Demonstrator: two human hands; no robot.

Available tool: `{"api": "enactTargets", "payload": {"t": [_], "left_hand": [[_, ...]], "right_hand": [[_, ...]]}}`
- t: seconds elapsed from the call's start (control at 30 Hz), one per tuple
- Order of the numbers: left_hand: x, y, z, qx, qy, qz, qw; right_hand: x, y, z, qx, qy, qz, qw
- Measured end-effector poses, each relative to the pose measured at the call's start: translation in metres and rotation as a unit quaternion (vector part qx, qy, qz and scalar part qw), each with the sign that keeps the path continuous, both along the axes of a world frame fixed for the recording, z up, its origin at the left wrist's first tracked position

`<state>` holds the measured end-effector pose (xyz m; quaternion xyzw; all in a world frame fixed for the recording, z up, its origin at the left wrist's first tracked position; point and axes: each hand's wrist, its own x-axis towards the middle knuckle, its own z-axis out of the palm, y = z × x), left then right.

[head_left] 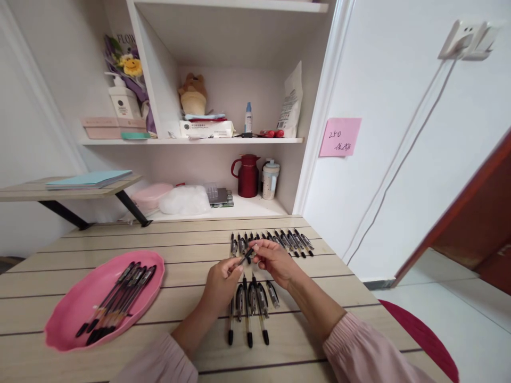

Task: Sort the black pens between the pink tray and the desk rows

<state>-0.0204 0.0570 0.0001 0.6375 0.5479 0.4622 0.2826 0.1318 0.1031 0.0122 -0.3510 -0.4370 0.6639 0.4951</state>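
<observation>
Both my hands meet over the middle of the wooden table (167,324). My left hand (221,284) and my right hand (275,261) are closed on the two ends of one black pen (246,257), held tilted between them. Below my hands lie several black pens (249,308) side by side, tips toward me. A second row of several pens (279,242) lies beyond my hands. A pink oval tray (67,314) at the left holds several more black pens (120,298).
Behind the table stands a white shelf unit with a red jug (247,175), a white cup (270,180), a plush toy (193,94) and bottles. A pink note (340,136) is stuck on the right wall. A red mat (423,335) lies on the floor.
</observation>
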Motion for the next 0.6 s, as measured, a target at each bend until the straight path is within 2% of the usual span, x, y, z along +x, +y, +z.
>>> {"api": "enactTargets", "payload": {"t": [0.13, 0.27, 0.43, 0.53, 0.6], "left_hand": [[0.003, 0.001, -0.004, -0.041, -0.032, -0.015, 0.999], [0.004, 0.0, -0.002, -0.057, -0.057, -0.018, 0.997], [0.002, -0.002, 0.002, -0.001, -0.002, -0.01, 1.0], [-0.001, -0.002, 0.003, 0.032, 0.024, 0.011, 0.999], [-0.001, -0.002, 0.004, 0.028, 0.012, 0.027, 0.999]], "right_hand": [[0.0, 0.0, -0.002, -0.015, -0.035, -0.041, 0.998], [0.001, -0.001, -0.002, -0.009, -0.009, -0.004, 1.0], [0.0, 0.0, -0.004, 0.018, -0.04, -0.021, 0.999], [0.006, 0.001, 0.002, 0.044, -0.117, -0.011, 0.992], [0.015, -0.001, 0.011, 0.068, -0.244, 0.009, 0.967]]}}
